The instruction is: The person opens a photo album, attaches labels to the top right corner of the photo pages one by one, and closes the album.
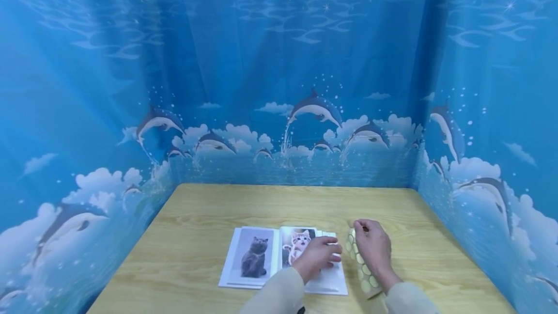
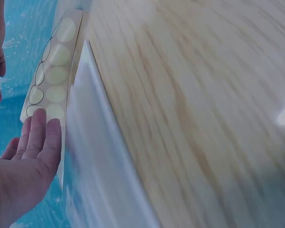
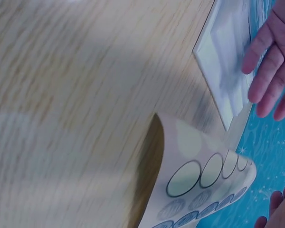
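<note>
A sheet of round pale stickers (image 1: pixel 365 274) lies on the table with its near end bent up (image 3: pixel 183 178). Over its far part, my right hand (image 1: pixel 374 246) has thumb and forefinger drawn together; I cannot tell whether anything is between them. Left of the sheet is an open photo album (image 1: pixel 226 273), a grey cat on one page, a striped kitten on the other. Above the kitten page, my left hand (image 1: pixel 320 256) reaches rightward, its fingers (image 2: pixel 37 128) loosely extended and holding nothing. In the left wrist view those fingertips overlap the sticker sheet's lower end.
The wooden table (image 1: pixel 192 227) carries the album and sheet near its front. A blue curtain with dolphins (image 1: pixel 244 168) hangs along the back and both sides. Clear plastic sleeves (image 2: pixel 92 156) show a glossy edge on the album's right side.
</note>
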A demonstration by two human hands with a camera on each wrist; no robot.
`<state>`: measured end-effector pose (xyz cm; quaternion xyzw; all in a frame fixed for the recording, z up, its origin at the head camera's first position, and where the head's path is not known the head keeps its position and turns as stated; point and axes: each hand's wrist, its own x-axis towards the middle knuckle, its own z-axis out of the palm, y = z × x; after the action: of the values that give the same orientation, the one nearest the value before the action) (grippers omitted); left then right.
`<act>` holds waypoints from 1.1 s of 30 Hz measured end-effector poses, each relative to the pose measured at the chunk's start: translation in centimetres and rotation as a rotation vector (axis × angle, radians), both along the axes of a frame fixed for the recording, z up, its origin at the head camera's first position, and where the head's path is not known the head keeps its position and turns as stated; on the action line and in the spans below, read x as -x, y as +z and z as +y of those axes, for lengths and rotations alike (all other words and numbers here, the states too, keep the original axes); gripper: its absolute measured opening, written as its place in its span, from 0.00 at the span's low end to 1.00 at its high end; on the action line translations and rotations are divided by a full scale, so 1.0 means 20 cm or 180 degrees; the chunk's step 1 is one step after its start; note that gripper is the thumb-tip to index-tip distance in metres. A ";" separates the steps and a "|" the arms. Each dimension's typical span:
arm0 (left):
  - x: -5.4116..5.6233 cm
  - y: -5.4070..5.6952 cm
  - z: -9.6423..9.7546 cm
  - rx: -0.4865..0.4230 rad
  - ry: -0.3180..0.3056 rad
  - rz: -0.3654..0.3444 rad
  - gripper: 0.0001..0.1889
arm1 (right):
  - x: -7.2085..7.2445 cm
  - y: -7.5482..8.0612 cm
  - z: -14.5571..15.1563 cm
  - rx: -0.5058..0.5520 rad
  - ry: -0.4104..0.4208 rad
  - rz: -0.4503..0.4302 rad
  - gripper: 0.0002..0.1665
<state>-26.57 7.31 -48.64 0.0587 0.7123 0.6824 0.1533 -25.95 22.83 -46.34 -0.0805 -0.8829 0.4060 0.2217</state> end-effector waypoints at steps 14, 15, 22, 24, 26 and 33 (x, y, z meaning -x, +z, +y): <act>0.03 0.05 -0.37 0.0588 0.0071 0.0577 0.25 | 0.04 -0.04 -0.16 -0.0189 0.0246 0.0015 0.14; 0.03 0.05 -0.40 0.0683 0.0068 0.0646 0.25 | 0.04 -0.04 -0.18 -0.0196 0.0260 0.0021 0.13; 0.02 0.03 -0.63 0.1737 0.0074 0.1222 0.26 | 0.05 -0.07 -0.28 -0.0333 0.0332 0.0086 0.11; 0.01 0.02 -0.69 0.2036 0.0039 0.1418 0.27 | 0.06 -0.09 -0.30 -0.0404 0.0388 0.0117 0.10; 0.00 0.01 -0.75 0.2331 -0.0013 0.1605 0.28 | 0.07 -0.10 -0.32 -0.0525 0.0450 0.0158 0.10; -0.03 -0.04 -0.91 0.3080 -0.0130 0.1951 0.31 | 0.10 -0.13 -0.39 -0.0844 0.0624 0.0194 0.10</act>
<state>-25.90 -10.92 -49.46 0.1908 0.9542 0.2274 -0.0377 -27.96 14.98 -48.95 0.0483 -0.9252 0.3079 0.2163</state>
